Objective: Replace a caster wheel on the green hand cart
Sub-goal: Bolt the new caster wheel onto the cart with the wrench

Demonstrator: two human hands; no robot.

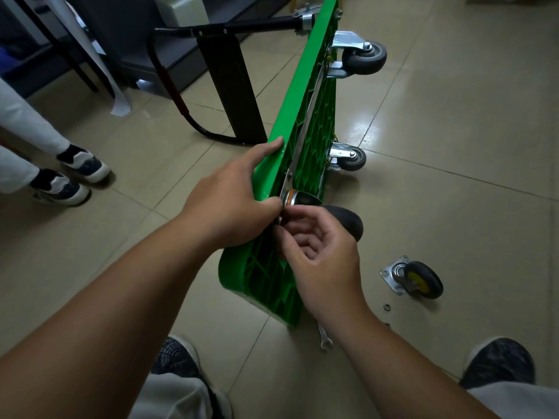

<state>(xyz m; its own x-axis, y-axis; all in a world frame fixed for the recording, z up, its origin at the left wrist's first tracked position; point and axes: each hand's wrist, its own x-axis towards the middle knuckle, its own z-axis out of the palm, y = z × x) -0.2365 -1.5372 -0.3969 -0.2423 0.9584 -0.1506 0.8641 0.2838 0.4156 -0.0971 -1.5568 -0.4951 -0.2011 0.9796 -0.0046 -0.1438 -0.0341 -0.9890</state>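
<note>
I see the green plastic cart [305, 137] standing up on its long side on the shiny tile floor [453, 131], running from the middle up to 1 o'clock. Its underside has lots of little ribs like a honeycomb. My left hand [230, 207] grips the top edge of the cart, with long fingers laid over the smooth face and the thumb curled on the ribbed side. My right hand [320, 255] has curled fingers, and its thumb and first finger pinch at the silver plate of the caster [341, 220], a round black wheel with an orange ring, sitting on the cart near the middle. I cannot tell if a small bolt is in that pinch. Two grey rubber wheels [364, 57] in silver brackets stick out toward 1 o'clock. The black metal handle [230, 28] lies at 12 o'clock. At 4 o'clock on the floor lies the old caster [414, 279], black with a yellow middle and a square plate, with a tiny round washer [386, 306] just beside it. A thin silver wrench [324, 337] lies at 5 o'clock.
</note>
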